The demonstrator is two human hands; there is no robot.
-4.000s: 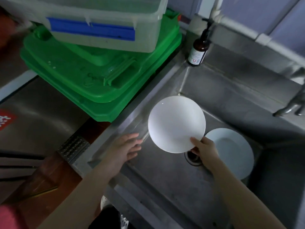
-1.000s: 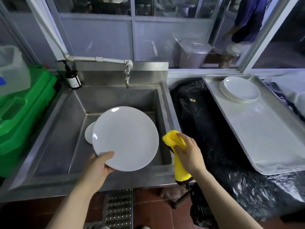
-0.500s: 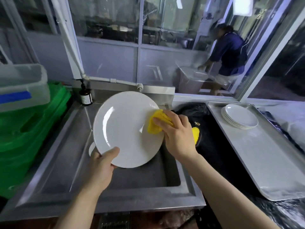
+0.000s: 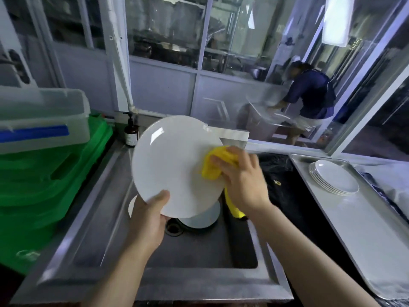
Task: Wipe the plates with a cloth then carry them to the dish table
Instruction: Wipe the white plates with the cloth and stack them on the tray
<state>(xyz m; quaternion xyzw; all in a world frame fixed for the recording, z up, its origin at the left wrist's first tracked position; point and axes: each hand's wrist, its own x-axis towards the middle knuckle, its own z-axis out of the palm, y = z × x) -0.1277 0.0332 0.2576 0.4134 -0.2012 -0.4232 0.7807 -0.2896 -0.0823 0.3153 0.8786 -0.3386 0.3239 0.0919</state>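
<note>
A round white plate (image 4: pixel 170 160) is held tilted up over the steel sink (image 4: pixel 88 218). My left hand (image 4: pixel 148 220) grips its lower rim, thumb on the face. My right hand (image 4: pixel 241 178) holds a yellow cloth (image 4: pixel 212 167) bunched under the fingers and presses it on the plate's right side; a tail of the cloth hangs below the wrist. Another white plate (image 4: pixel 201 218) lies in the sink basin, mostly hidden behind the held one. A stack of white plates (image 4: pixel 334 177) sits on the metal tray (image 4: pixel 365 235) at the right.
Green crates (image 4: pixel 44 173) with a clear plastic bin (image 4: pixel 39 116) on top stand left of the sink. A brown pump bottle (image 4: pixel 131 131) is at the sink's back corner. Black plastic sheeting (image 4: pixel 285 185) lies between sink and tray. A person (image 4: pixel 309 103) bends behind the window.
The plate has risen and tilted more upright. My right hand with the cloth has slid slightly down the plate's right side. The view has moved closer.
</note>
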